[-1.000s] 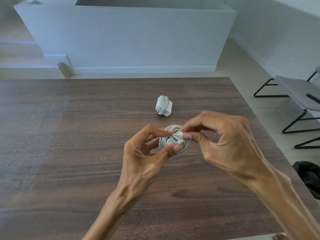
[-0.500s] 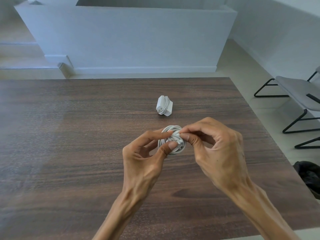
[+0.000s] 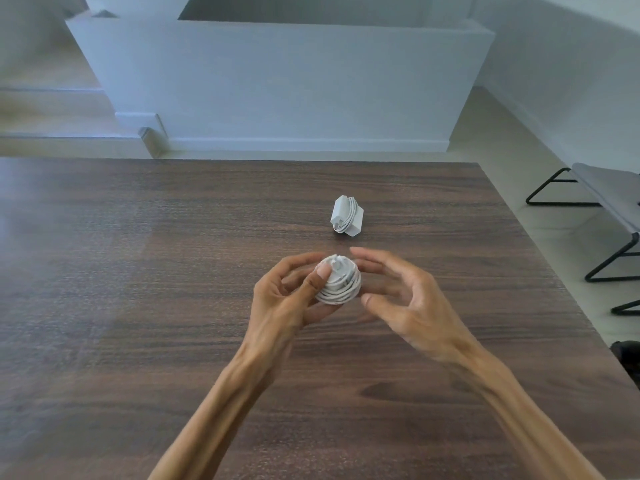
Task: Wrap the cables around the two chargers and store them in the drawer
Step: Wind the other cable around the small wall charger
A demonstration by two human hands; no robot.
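Now wrapping's end | left hand gripped second wrapped charger | right hand loose, apart | first wrapped charger on surface | next: stow both; drawer unseen

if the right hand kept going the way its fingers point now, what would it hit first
Most likely the cable-wrapped charger that the left hand holds: the right hand is open beside it, fingers aimed left at it. The motion blur leaves the gap unclear.

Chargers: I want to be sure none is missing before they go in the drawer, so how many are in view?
2. One wrapped charger lies on the wooden table; the other cable-wound charger is gripped in the left hand. None looks hidden.
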